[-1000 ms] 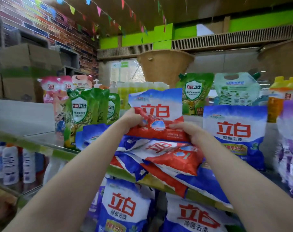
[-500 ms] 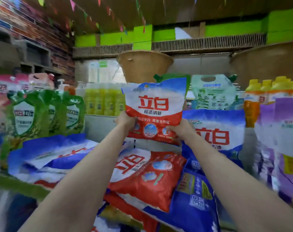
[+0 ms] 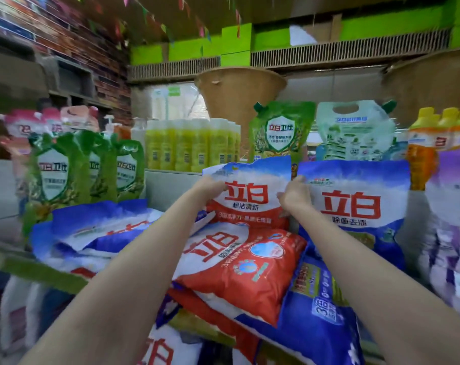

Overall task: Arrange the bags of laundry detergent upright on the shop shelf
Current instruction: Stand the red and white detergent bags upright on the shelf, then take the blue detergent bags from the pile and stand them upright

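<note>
The shop shelf (image 3: 39,272) is full of soap bags. Both hands, the left hand (image 3: 210,187) and right hand (image 3: 294,196), now grip the red bag (image 3: 250,198) by its sides, lower than 1 second ago. It stands up at 12 o'clock, touching the blue bag (image 3: 355,206) at 3 o'clock, so 1 more bag looks nearly done.

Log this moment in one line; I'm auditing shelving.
red bag upright | left hand, right hand grip sides | blue bag beside
</note>
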Tool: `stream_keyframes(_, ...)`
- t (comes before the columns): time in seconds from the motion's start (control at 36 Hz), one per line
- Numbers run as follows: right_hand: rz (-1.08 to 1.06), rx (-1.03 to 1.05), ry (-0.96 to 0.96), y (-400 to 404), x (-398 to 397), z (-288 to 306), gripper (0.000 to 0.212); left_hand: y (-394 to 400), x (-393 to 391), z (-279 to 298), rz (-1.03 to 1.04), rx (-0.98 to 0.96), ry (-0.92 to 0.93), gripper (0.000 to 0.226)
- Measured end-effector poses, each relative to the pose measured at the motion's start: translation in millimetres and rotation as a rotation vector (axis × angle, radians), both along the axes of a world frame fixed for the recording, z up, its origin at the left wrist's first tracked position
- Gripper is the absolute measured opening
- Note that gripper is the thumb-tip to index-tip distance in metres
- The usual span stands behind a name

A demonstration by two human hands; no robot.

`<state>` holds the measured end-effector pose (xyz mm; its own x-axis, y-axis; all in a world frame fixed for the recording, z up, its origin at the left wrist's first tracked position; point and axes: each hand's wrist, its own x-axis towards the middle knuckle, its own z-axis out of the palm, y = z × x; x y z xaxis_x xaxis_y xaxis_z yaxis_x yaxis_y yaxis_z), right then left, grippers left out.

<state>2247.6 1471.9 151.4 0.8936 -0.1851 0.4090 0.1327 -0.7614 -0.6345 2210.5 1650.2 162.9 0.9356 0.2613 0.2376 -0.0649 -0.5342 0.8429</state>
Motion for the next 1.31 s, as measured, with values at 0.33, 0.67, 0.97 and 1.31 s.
stream_keyframes(0.33,0.278,-0.392,0.126,32,-48,-5,0.024,31,-51,-14,0.079,0.583,0.080,0.020)
stream_keyframes(0.67,0.546,-0.602,0.079,95,-108,-4,0.033,84,-115,-22,0.164,0.725,0.217,0.066)
stream_keyframes(0.97,0.542,-0.577,0.072,111,-132,-11,0.036,55,-143,-43,0.308,0.883,0.089,0.047)
stream_keyframes(1.31,0.306,-0.380,0.057,45,-129,-6,0.036,53,-139,-54,0.201,0.604,-0.403,0.023)
